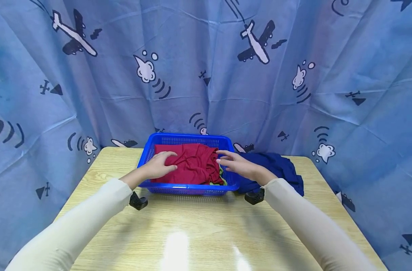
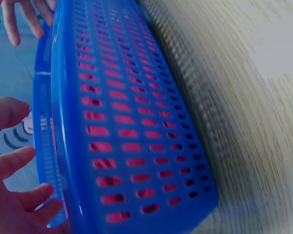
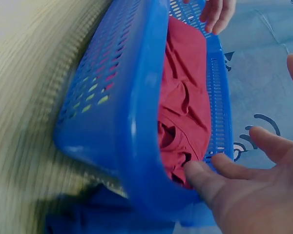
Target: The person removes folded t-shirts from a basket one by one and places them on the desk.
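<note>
A blue plastic basket (image 1: 189,187) with slotted walls stands toward the back of the table. Inside it lies a crumpled red cloth (image 1: 196,165), with a bit of green cloth (image 1: 221,177) showing at its right end. My left hand (image 1: 157,165) hovers over the basket's left side, thumb and fingers apart, nothing between them. Over the right side is my right hand (image 1: 241,165), fingers loosely spread toward the red cloth. In the right wrist view the fingers (image 3: 205,178) of that hand overlap the cloth near the basket's rim (image 3: 136,126).
A dark navy cloth (image 1: 277,165) lies in a heap on the table right of the basket. The wooden table (image 1: 199,229) extends in front. Behind it hangs a blue curtain (image 1: 199,75) printed with planes. Each wrist carries a black camera (image 1: 138,201).
</note>
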Motion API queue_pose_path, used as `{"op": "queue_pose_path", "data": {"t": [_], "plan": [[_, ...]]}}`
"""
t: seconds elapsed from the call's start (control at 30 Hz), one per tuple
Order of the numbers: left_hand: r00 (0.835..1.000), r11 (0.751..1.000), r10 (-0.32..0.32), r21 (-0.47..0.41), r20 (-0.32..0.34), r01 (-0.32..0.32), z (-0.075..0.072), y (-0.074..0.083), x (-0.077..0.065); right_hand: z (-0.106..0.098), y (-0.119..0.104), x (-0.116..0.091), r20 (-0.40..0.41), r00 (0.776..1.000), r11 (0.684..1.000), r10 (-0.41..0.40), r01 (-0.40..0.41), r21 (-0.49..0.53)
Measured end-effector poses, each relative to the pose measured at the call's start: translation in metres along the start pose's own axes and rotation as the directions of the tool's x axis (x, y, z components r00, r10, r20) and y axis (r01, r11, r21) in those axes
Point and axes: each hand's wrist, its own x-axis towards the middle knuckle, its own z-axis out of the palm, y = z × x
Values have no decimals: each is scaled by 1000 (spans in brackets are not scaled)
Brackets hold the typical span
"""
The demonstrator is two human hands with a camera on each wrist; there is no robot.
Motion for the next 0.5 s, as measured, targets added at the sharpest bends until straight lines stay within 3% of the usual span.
{"op": "queue_pose_path", "data": {"t": [0.3,0.4,0.5], "plan": [[994,993,-96,-66,49,99,-9,-15,-1,14,-3,15,28,997,988,71,-74,133],[982,981,-153,-107,110,165,-12,-16,0,16,-3,19,4,995,981,103,-102,162],[959,952,-227,-171,168,255,-17,-16,3,19,-2,26,-33,990,969,135,-125,211]]}}
